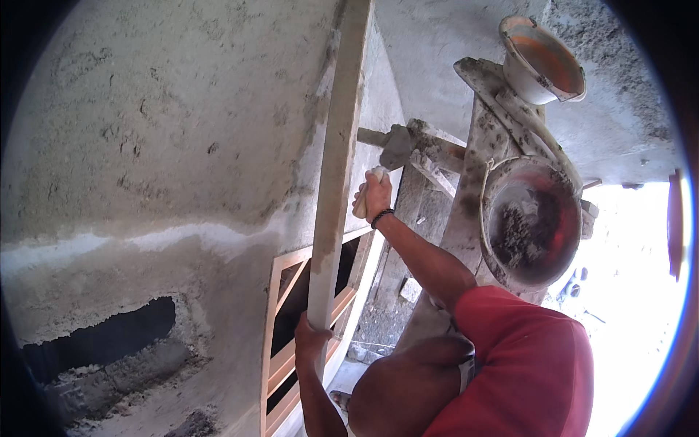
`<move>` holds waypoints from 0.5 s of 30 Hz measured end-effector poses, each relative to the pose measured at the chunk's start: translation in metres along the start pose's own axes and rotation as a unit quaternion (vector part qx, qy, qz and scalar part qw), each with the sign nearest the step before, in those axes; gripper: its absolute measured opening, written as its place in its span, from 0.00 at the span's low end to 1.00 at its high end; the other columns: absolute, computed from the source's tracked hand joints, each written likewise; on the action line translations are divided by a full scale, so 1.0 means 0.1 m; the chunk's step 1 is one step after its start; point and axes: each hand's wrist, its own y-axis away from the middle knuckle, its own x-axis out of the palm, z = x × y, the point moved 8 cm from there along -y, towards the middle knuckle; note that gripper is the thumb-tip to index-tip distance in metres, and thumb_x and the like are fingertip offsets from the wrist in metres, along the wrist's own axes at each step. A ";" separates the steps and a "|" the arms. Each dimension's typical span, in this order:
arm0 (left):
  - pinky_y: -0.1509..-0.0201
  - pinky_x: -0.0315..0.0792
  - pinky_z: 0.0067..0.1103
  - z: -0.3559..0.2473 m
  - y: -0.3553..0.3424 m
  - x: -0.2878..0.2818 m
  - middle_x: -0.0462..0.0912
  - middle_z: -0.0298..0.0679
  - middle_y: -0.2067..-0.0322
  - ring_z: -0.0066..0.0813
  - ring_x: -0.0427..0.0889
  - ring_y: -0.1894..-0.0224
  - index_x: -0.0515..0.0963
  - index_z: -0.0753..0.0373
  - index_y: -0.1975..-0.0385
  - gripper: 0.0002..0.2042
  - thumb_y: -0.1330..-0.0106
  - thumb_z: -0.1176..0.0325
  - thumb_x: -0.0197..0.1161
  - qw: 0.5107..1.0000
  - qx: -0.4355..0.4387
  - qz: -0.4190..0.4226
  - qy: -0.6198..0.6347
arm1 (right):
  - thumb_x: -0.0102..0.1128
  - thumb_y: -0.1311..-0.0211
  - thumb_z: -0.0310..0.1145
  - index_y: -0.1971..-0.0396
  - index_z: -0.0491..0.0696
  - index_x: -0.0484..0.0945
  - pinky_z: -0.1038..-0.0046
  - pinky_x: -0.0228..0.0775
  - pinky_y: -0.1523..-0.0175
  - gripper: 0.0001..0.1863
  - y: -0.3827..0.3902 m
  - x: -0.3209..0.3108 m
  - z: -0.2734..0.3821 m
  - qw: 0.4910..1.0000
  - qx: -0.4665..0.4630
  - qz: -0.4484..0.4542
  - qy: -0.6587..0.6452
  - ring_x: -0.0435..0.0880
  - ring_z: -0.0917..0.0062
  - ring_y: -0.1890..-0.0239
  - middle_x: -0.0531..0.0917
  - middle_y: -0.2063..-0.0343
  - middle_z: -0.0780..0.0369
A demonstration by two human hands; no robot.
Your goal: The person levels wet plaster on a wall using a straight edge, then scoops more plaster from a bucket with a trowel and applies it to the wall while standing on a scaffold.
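1. The setting is a rough grey plastered wall [167, 131] with a paler wet band lower down and a broken dark hole [102, 339] at the lower left; a wooden window frame [280, 349] sits beside the corner.
2. A long, pale straightedge board [336, 160], smeared with mortar, stands nearly upright against the wall corner, running from the top of the view down to the frame.
3. The left hand [312, 342] is clenched round the board's lower end, arm rising from below.
4. The right hand [373, 195], wearing a dark wrist band, is raised just beside the board and closed on a pale tool handle [362, 204].
5. Behind, a mortar-caked wooden scaffold [466, 189] carries two pans [531, 218], one holding grey mortar.
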 end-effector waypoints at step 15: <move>0.52 0.73 0.29 0.09 -0.06 0.18 0.80 0.45 0.63 0.38 0.81 0.59 0.72 0.66 0.55 0.30 0.65 0.73 0.71 0.999 0.012 0.005 0.043 | 0.52 0.39 0.36 0.60 0.50 0.63 0.68 0.68 0.85 0.12 0.02 -0.16 -0.04 0.998 -0.032 -0.052 0.006 0.72 0.73 0.87 0.71 0.80 0.61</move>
